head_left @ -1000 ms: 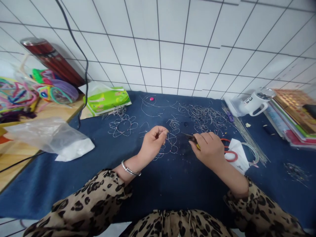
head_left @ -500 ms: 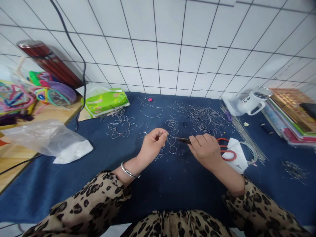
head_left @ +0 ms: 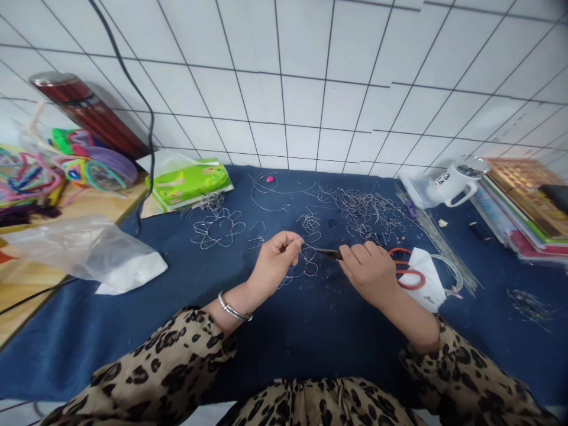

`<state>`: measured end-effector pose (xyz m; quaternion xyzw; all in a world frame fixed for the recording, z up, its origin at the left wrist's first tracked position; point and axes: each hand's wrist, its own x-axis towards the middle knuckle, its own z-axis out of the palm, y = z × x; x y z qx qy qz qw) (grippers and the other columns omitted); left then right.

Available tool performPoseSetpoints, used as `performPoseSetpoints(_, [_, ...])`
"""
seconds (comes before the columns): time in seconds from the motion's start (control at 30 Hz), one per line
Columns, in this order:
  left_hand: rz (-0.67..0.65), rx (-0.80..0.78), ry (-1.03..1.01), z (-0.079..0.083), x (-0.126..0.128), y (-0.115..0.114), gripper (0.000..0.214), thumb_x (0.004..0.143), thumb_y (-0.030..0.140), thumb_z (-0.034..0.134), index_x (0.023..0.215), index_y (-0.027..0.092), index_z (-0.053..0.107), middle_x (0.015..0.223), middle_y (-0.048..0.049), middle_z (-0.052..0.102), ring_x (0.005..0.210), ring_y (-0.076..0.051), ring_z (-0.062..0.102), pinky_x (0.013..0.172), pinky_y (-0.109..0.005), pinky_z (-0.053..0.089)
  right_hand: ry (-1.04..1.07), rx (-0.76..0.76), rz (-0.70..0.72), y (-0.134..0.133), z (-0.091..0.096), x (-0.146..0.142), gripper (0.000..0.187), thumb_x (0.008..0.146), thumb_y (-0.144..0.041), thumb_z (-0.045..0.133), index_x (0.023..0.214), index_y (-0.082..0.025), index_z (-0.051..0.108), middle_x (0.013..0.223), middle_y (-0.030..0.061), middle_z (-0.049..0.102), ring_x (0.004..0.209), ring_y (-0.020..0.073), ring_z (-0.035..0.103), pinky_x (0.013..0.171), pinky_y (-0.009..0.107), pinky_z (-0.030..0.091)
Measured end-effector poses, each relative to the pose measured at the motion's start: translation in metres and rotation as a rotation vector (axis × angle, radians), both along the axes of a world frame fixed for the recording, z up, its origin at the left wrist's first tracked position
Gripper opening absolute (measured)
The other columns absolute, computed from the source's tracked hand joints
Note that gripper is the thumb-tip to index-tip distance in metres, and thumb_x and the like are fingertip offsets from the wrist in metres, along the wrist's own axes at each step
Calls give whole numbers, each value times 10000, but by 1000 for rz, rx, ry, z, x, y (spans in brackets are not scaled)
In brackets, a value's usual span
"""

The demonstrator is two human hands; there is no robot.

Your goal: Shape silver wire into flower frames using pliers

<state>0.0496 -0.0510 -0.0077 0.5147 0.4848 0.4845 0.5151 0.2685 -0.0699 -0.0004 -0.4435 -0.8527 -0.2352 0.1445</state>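
Observation:
My left hand (head_left: 274, 264) is pinched on a thin silver wire piece (head_left: 306, 265) that lies looped on the blue cloth (head_left: 284, 331). My right hand (head_left: 369, 271) is closed round small dark pliers (head_left: 329, 252), whose tip points left and meets the wire beside my left fingertips. A wire flower shape (head_left: 218, 228) lies to the left of my hands. A heap of cut wire bits (head_left: 366, 210) is spread behind them.
Red-handled scissors (head_left: 406, 274) and white paper (head_left: 425, 284) lie right of my right hand. A white mug (head_left: 455, 180) and stacked books (head_left: 528, 201) sit far right. A green tissue pack (head_left: 189, 182), clear plastic bag (head_left: 84, 251), red flask (head_left: 86, 112) and coloured pipe cleaners (head_left: 35, 171) are on the left.
My right hand moved left with the pliers until the tip reached the wire at my left fingers. In the last half second nothing shifted much.

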Motion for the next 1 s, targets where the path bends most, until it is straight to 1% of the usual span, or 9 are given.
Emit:
performPoseSetpoints(0.1, [-44,-140,-209,-3,2,0,152,822,303,566,792,157,595,579,21,545,503,-67,487,501,-190,389,-27,10,1,-1,-1,0,222,870,-255,477,1046,-175,585,724,46,553,712,180,398,615,343,244])
performPoseSetpoints(0.2, [-74,-302,-371,-7,3,0,176,797,322,610,843,152,617,734,-14,613,607,-78,579,553,-194,451,-45,26,6,-1,-2,-1,231,867,-254,487,1063,-172,579,718,42,550,705,177,395,609,345,238])
performPoseSetpoints(0.3, [-95,-380,-425,-9,3,0,219,778,324,645,907,148,629,858,-52,652,733,-110,640,620,-206,491,-44,33,6,0,-4,-1,240,869,-244,481,1080,-177,572,712,39,546,700,176,393,601,346,231])
performPoseSetpoints(0.37, [-105,-402,-424,-9,3,-1,236,765,311,666,924,141,632,879,-66,667,772,-128,657,633,-207,502,-36,36,8,0,-5,-1,242,869,-234,476,1086,-182,570,707,38,544,696,175,390,596,347,225])
performPoseSetpoints(0.47, [-97,-415,-424,-9,4,-2,226,746,286,690,906,137,636,853,-60,678,770,-133,668,619,-199,510,-32,52,13,-1,-6,-2,233,866,-226,481,1076,-186,573,691,33,536,686,171,383,592,347,216])
performPoseSetpoints(0.57, [-53,-407,-423,-10,5,-3,200,730,267,704,861,137,629,838,-48,683,745,-124,669,604,-193,512,-34,63,22,-2,-7,-4,225,863,-223,489,1067,-184,576,685,28,531,680,166,380,593,345,215])
performPoseSetpoints(0.7, [-10,-325,-422,-10,6,-6,188,737,270,691,847,140,612,832,-45,686,717,-118,661,608,-199,510,-24,45,26,-4,-8,-8,215,864,-229,493,1053,-180,581,681,25,520,685,160,385,598,336,223])
performPoseSetpoints(0.83, [3,-257,-408,-9,8,-8,178,743,267,683,837,137,605,827,-45,683,716,-119,651,631,-205,500,-12,32,-1,-5,-9,-11,203,863,-236,496,1032,-170,587,685,24,518,689,157,386,603,331,230])
performPoseSetpoints(1.0, [20,-190,-397,-8,10,-10,137,762,249,663,814,138,602,804,-36,678,697,-110,636,641,-209,483,15,-55,-45,-8,-11,-15,217,876,-286,478,1023,-171,587,723,30,535,708,167,400,609,330,241])
